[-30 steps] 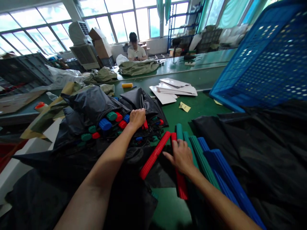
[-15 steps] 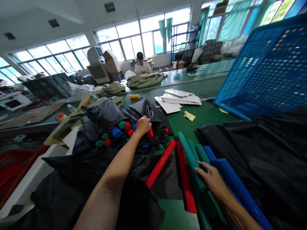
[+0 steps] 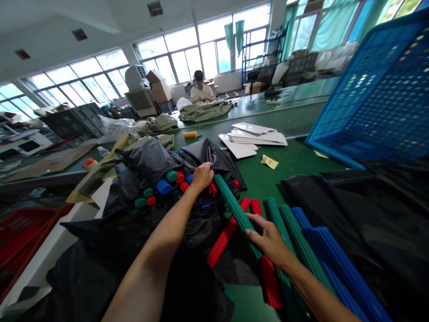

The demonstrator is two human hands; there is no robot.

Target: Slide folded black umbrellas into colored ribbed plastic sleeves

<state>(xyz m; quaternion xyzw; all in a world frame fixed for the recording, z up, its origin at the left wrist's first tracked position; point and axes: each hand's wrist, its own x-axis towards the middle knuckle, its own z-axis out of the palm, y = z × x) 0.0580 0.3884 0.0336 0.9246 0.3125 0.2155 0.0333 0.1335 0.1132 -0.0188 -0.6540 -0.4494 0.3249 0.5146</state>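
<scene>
My left hand (image 3: 203, 176) is closed on the edge of a black plastic bag (image 3: 209, 154). Red, green and blue ribbed ends show in the bag openings around it. In my right hand (image 3: 266, 235) is a long green ribbed tube (image 3: 234, 205), gripped between thumb and fingers. Its far end reaches the bag opening, just right of my left hand; whether it is inside I cannot tell. Beneath it lie two red ribbed tubes (image 3: 223, 241). More green tubes (image 3: 298, 241) and blue ribbed tubes (image 3: 338, 257) lie to the right of my right hand.
Black sheeting (image 3: 321, 197) and a blue perforated crate (image 3: 365, 94) are on the right. White flat pieces (image 3: 254, 138), a yellow note (image 3: 270, 162) and an orange-yellow roll (image 3: 190, 134) lie farther back on the green table (image 3: 295, 158). A person (image 3: 202, 89) sits across.
My right hand has lifted one green tube from the row and moved it left and forward, to the bag opening. My left hand stays at the bag's edge.
</scene>
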